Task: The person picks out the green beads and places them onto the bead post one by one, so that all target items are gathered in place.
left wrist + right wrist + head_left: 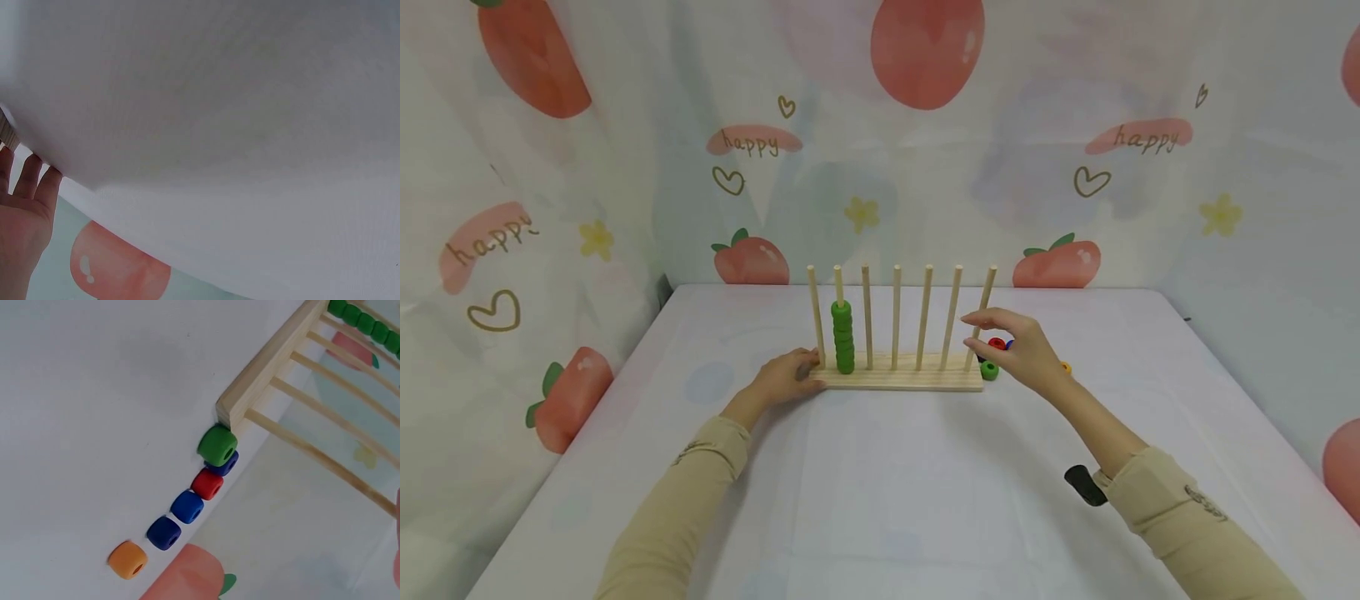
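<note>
A wooden peg rack [898, 380] stands on the table, its several upright rods rising from a long base. Green beads [843, 337] are stacked on the second rod from the left. My left hand [781, 379] holds the base's left end, thumb at the front and fingers behind; the left wrist view shows fingertips [47, 181] near the wood. Beside the rightmost rod, my right hand [1018, 346] is raised with thumb and index finger apart and nothing between them. A loose green bead [217, 445] lies against the rack's right end.
Past the green bead, a red bead [207, 484], a blue bead [187, 507], a dark blue bead [164, 533] and an orange bead [127, 560] lie in a row. Another dark blue bead [226, 465] is partly hidden. A printed cloth backdrop [925, 192] hangs behind the table.
</note>
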Tool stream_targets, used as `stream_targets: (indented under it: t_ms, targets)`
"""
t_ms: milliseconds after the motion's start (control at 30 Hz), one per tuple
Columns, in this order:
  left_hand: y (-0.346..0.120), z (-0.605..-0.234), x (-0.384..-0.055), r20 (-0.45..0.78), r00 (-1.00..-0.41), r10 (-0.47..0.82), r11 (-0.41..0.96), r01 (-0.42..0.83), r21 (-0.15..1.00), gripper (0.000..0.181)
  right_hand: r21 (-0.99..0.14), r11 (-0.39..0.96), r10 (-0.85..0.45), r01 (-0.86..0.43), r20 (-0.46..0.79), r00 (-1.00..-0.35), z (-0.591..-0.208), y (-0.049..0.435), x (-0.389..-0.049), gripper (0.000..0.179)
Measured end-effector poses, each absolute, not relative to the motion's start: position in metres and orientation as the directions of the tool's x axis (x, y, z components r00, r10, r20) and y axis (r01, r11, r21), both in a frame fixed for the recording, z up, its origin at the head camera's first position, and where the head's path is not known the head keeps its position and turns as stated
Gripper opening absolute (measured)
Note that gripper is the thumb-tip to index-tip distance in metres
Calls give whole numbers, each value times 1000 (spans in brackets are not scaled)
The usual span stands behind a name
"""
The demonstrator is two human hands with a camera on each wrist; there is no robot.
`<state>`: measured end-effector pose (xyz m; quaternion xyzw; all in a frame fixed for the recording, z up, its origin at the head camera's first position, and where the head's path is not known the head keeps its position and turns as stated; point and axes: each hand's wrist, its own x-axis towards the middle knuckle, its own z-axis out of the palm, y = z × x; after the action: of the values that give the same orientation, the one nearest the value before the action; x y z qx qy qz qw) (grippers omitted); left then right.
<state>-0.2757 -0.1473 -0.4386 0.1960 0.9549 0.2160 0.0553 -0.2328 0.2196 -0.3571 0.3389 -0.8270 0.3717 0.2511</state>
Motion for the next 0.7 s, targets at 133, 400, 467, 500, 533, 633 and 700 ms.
stream_targets:
  t_ms: [133,400,467,500,533,633,700]
  targets:
    - [-147,-440,-276,-27,-920,392,833,342,435,59,-445,510,-373,-736,657,-655,-360,226,-231,33]
    - [-149,-440,-279,-21,-922,386,838,341,426,60,-442,575,-382,-689,600,-703,-365,237,-230,32]
    - [-149,-439,-279,-18,-922,386,839,342,423,61,-436,596,-378,-674,588,-715,-368,242,-231,31]
    - [-149,-439,-279,-16,-922,387,838,345,423,60,-434,605,-374,-667,585,-720,-369,244,-231,31]
    - [-149,-439,-279,-14,-922,386,836,343,427,60,-432,611,-370,-664,585,-721,-371,246,-231,31]
    - [-148,-438,-278,-10,-919,395,831,352,431,58,-426,625,-360,-654,587,-725,-375,253,-231,31]
    - [-148,-439,-277,-8,-917,399,828,357,432,58,-433,628,-359,-646,576,-734,-377,257,-230,30]
